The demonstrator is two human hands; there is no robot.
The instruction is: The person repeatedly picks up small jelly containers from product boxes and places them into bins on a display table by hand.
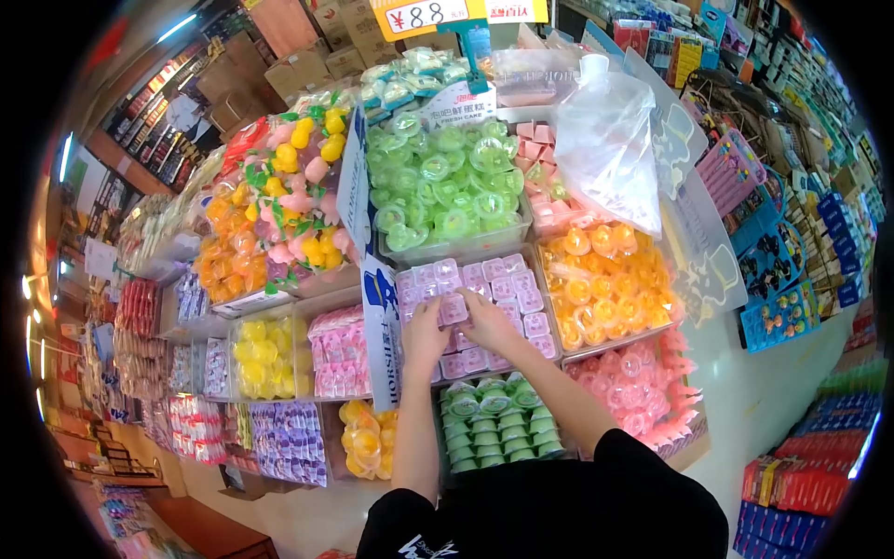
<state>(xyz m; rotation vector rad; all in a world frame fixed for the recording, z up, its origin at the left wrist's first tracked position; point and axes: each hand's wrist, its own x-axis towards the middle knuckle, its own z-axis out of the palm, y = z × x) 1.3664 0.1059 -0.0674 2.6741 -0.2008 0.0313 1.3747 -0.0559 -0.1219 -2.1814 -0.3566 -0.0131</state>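
My left hand (425, 326) and my right hand (487, 322) are together over a clear bin of small square pink packs. Between them is one pink pack (453, 308), gripped from both sides by the fingers. More pink packs (503, 287) lie in rows around it, their printed tops facing up. Parts of my fingertips are hidden behind the hands.
Behind is a bin of green cups (445, 177); orange cups (610, 279) are to the right. Green-lidded tubs (498, 424) sit nearest my body. A printed divider (380, 326) stands close on the left, and a clear bag (610, 140) hangs at the back right.
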